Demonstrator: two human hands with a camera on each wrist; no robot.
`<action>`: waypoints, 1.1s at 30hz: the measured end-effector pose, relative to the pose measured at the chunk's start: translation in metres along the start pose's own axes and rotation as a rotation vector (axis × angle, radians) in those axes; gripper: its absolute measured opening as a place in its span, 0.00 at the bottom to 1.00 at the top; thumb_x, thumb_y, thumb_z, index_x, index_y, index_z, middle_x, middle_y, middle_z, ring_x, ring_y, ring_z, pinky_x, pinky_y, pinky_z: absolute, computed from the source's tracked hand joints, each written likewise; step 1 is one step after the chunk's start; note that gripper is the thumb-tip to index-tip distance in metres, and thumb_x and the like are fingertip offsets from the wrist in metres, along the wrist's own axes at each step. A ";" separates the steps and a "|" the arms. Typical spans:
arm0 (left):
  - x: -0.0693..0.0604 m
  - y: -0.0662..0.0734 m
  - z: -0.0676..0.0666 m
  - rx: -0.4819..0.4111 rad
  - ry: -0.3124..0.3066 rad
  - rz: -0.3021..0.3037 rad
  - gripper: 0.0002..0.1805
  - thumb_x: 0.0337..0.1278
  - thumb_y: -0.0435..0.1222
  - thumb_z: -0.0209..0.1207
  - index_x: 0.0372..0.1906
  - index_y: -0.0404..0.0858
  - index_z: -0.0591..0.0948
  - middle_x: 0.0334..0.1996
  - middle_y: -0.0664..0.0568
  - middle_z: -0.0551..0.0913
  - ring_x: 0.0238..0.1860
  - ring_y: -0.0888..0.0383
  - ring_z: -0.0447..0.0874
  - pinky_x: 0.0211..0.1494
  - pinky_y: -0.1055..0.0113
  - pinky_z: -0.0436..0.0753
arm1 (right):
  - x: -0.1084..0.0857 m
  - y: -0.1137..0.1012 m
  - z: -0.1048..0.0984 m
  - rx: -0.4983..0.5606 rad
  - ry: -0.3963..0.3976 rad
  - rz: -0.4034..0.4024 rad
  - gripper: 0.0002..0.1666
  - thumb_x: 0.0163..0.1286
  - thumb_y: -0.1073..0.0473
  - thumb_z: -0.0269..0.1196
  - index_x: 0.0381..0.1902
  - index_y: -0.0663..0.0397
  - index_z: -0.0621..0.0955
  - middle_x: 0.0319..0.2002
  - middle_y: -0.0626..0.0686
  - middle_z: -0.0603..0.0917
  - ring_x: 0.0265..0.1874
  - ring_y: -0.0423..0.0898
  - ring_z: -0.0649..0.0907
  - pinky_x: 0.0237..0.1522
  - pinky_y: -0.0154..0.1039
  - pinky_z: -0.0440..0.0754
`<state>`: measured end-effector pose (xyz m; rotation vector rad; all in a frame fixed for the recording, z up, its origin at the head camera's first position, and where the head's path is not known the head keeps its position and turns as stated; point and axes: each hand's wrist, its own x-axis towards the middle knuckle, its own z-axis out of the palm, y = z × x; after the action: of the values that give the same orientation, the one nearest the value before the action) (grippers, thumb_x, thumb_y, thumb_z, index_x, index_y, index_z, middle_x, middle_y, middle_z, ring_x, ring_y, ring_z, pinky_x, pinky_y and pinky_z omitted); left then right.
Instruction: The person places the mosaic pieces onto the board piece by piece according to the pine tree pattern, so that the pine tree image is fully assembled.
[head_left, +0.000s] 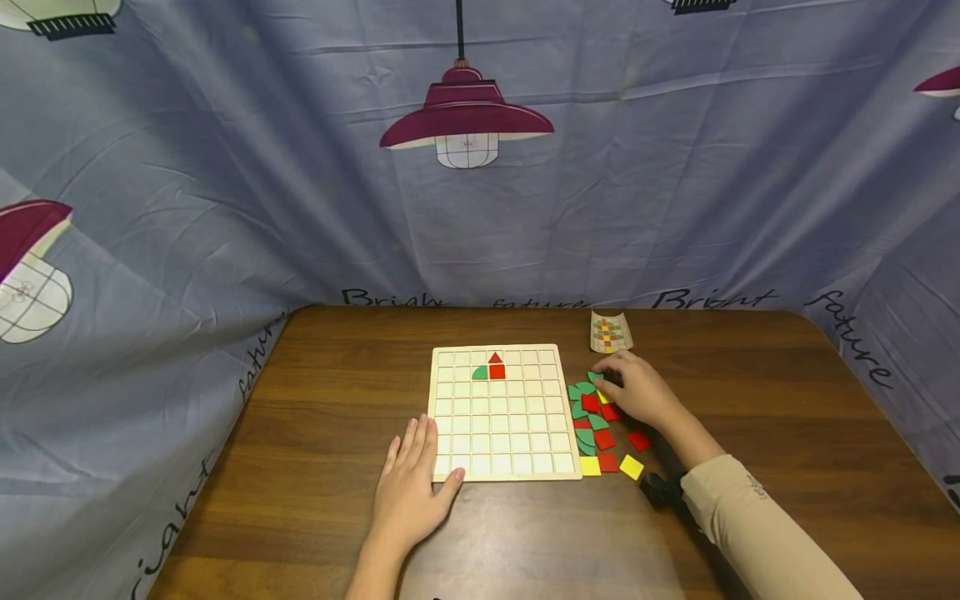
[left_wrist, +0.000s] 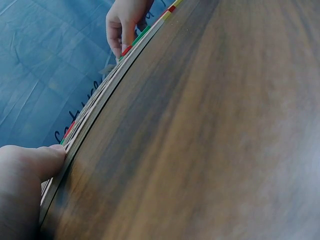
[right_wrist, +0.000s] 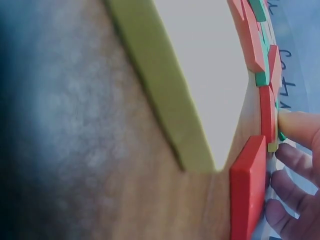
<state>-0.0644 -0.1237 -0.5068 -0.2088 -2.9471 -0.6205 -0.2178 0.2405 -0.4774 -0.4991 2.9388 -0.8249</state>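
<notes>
A pale square gridded board (head_left: 525, 417) lies on the table. Near its top sit a red triangle tile (head_left: 496, 358), a red square tile (head_left: 497, 372) and a green quarter-circle tile (head_left: 481, 373). My left hand (head_left: 408, 492) rests at the board's lower left corner, fingers straight along the edge, thumb on the front rim. Right of the board, my right hand (head_left: 637, 390) pinches another green quarter-circle tile (head_left: 595, 377) between thumb and fingertips at the far end of a loose pile. In the right wrist view its thumb and fingers (right_wrist: 295, 160) partly hide that tile.
Red, green and yellow tiles lie heaped along the board's right side, with a yellow square (head_left: 632, 467) and a red square (head_left: 639, 441) apart. A small curled pattern card (head_left: 611, 332) stands behind the pile. A printed curtain (head_left: 480, 225) hangs beyond the wooden table (head_left: 315, 433).
</notes>
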 end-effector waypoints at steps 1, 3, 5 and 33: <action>0.000 0.000 0.000 -0.002 -0.001 0.000 0.46 0.67 0.61 0.51 0.77 0.35 0.56 0.79 0.45 0.52 0.80 0.50 0.48 0.82 0.48 0.49 | 0.000 0.000 0.000 0.010 0.003 0.006 0.13 0.70 0.57 0.64 0.50 0.54 0.83 0.47 0.55 0.81 0.44 0.52 0.79 0.46 0.49 0.79; 0.000 0.000 0.000 -0.004 -0.001 -0.001 0.46 0.67 0.61 0.51 0.77 0.35 0.56 0.79 0.45 0.52 0.80 0.50 0.48 0.82 0.48 0.49 | 0.000 0.000 0.000 0.028 0.007 0.016 0.12 0.69 0.59 0.65 0.48 0.54 0.82 0.45 0.55 0.82 0.43 0.51 0.80 0.45 0.49 0.80; 0.000 0.000 -0.001 -0.005 -0.002 -0.001 0.46 0.67 0.61 0.51 0.77 0.35 0.56 0.79 0.45 0.52 0.80 0.50 0.47 0.82 0.48 0.49 | 0.001 0.000 -0.001 0.044 0.008 0.022 0.11 0.68 0.60 0.65 0.47 0.54 0.80 0.41 0.54 0.81 0.39 0.49 0.79 0.42 0.46 0.78; -0.001 0.001 -0.001 0.006 0.011 0.011 0.46 0.67 0.61 0.51 0.77 0.34 0.57 0.78 0.43 0.53 0.80 0.49 0.49 0.81 0.47 0.50 | 0.009 -0.024 0.001 0.119 0.017 0.071 0.17 0.69 0.52 0.66 0.53 0.49 0.82 0.30 0.50 0.82 0.25 0.46 0.73 0.26 0.38 0.72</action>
<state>-0.0637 -0.1231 -0.5059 -0.2197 -2.9354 -0.6101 -0.2190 0.2179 -0.4650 -0.3796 2.8812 -0.9930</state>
